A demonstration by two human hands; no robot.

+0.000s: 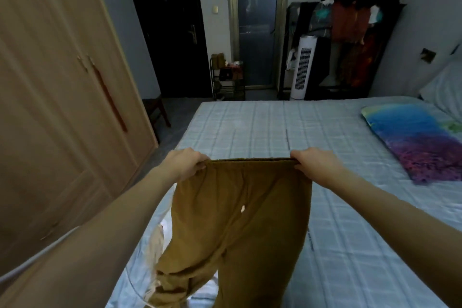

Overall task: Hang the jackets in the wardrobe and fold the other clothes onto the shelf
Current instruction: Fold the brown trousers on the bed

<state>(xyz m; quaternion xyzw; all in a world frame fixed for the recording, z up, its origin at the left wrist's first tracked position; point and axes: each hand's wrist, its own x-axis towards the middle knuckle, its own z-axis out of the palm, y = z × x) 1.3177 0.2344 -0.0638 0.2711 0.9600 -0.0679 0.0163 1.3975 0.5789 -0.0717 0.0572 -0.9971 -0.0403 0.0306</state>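
Left hand and right hand each pinched a waistband corner of the brown trousers, mid-frame — legs hung over the bed. Best folded leg onto leg — flat on the bed.

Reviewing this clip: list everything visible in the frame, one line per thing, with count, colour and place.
trousers: 1, mustard brown, held up by the waistband over the bed's near edge
pale garments: number unclear, cream and white, on the bed under the trousers
bed: 1, light blue checked cover, centre and right
pillow: 1, blue and purple, right side of the bed
wardrobe: 1, light wood, doors shut, left
door: 1, dark, back left
tower fan: 1, white, back wall
clothes rack: 1, dark, draped with red and black clothes, back right
small shelf: 1, dark, beside the glass door
left hand: grips the waistband's left end
right hand: grips the waistband's right end
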